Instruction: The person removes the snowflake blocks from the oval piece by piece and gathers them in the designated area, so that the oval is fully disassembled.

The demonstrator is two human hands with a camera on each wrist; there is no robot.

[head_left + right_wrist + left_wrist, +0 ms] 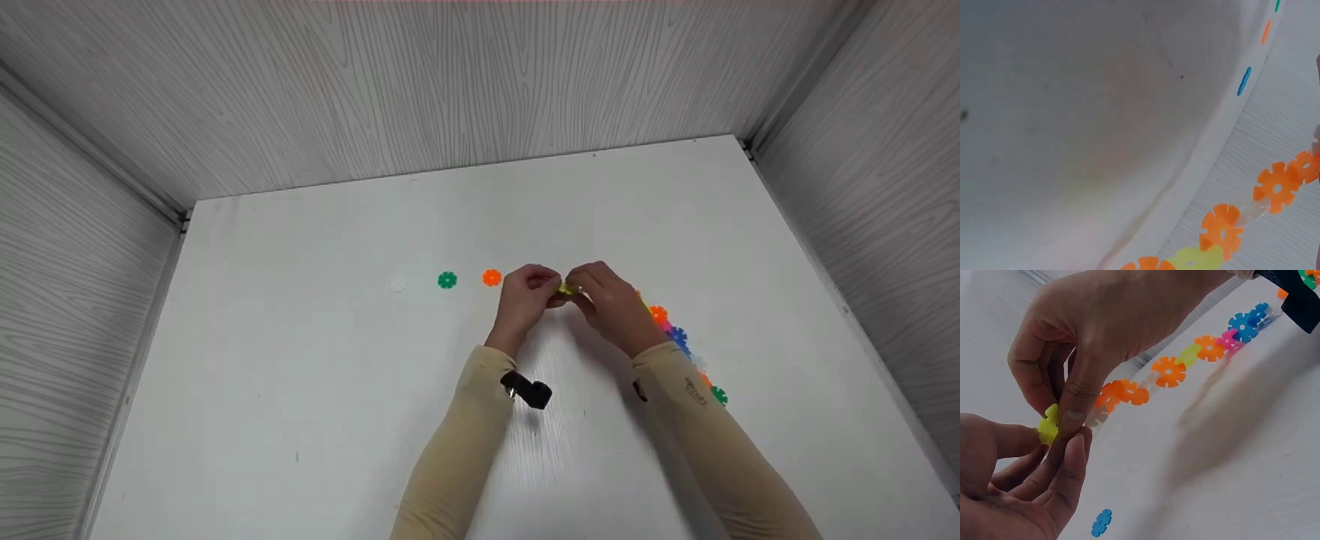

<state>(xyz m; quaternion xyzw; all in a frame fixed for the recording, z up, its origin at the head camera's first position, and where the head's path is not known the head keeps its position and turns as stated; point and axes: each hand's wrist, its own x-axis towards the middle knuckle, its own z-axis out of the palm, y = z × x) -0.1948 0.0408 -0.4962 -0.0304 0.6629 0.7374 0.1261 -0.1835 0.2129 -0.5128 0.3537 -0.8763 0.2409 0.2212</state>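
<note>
Both hands meet over the white table, around a yellow notched plastic disc (pixel 568 288). The left hand (pixel 523 300) pinches this disc; in the left wrist view its fingertips are at the disc's edge (pixel 1047 427). My right hand (pixel 611 306) comes from the other side, thumb and fingers pinching the end of a chain of interlocked discs (pixel 1169 372) right beside the yellow one. Orange, clear, yellow, pink, blue and green discs make up that chain, which trails past the right wrist. The right wrist view shows part of the chain (pixel 1278 187), while the right hand is almost wholly out of frame.
Loose discs lie in a row left of the hands: orange (pixel 491 277), green (pixel 448 280) and white (pixel 397 283). A blue disc (pixel 1102 523) lies below the hands in the left wrist view. Grey wood-grain panels (pixel 480 90) border the table (pixel 300 390) at the back and sides.
</note>
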